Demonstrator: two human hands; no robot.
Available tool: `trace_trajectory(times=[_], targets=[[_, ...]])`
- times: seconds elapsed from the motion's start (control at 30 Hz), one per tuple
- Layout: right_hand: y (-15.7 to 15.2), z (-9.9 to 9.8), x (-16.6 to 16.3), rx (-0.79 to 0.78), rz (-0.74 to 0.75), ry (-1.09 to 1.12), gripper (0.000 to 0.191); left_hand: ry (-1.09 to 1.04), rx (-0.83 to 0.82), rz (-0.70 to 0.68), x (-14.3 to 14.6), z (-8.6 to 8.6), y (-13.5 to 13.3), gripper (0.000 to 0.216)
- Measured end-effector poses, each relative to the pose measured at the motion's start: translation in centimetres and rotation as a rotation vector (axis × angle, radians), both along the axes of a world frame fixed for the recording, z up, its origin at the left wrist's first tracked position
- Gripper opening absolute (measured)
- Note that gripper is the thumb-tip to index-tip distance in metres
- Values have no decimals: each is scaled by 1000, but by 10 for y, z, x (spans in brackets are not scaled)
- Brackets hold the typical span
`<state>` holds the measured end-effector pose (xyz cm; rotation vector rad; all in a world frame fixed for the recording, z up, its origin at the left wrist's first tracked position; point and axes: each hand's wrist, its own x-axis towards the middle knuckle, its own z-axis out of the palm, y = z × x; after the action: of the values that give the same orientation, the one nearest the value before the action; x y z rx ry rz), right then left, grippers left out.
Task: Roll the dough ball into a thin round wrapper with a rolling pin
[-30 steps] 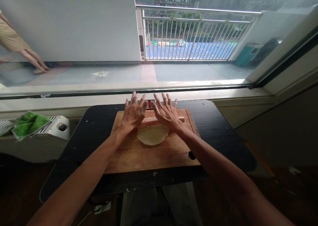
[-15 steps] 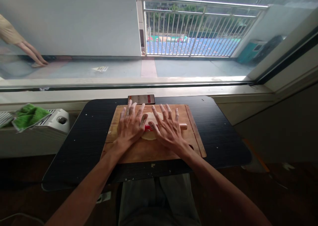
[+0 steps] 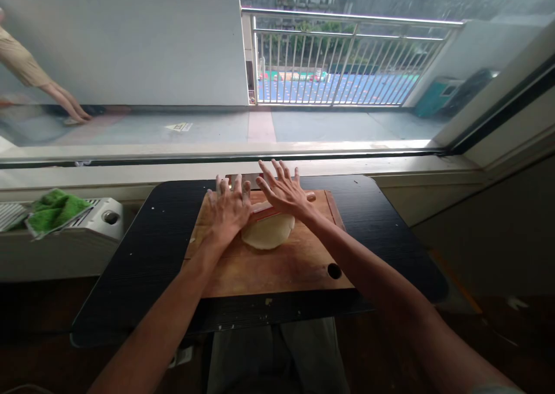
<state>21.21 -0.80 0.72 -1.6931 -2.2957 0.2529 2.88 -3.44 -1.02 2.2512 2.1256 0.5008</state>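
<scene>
Lowest in the frame, the two bare forearms run up from the bottom corners toward the centre. Between them lies the brown rectangular wooden cutting board (image 3: pixel 277 267) on the black ribbed tabletop (image 3: pixel 143 255). Just above the board's middle sits the pale flat round of dough (image 3: pixel 269 232), thin and roughly circular. At its far edge lies the slim wooden rolling pin (image 3: pixel 265 210), mostly hidden under the palms. The left hand (image 3: pixel 228 209) lies flat with fingers spread wide over the pin's left part; the right hand (image 3: pixel 284 190) lies equally flat and splayed, a little farther up the frame, so the pin sits slightly askew.

To roll well here, I judge that the palms should press evenly and level out, or the dough thins lopsidedly.

Farther up are a dark phone (image 3: pixel 238 178), a green cloth (image 3: pixel 52 208) at left, and another person's hand (image 3: pixel 71 110) in the upper left.
</scene>
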Motion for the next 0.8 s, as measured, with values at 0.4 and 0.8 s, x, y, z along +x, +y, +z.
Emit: trace_trajectory(times=[0.4, 0.8], targets=[[-71, -14, 4, -6, -33, -2, 79, 94, -157, -297, -4, 8, 10, 63], [-20, -15, 24, 221, 335, -8, 55, 94, -14, -302, -8, -14, -61, 65]])
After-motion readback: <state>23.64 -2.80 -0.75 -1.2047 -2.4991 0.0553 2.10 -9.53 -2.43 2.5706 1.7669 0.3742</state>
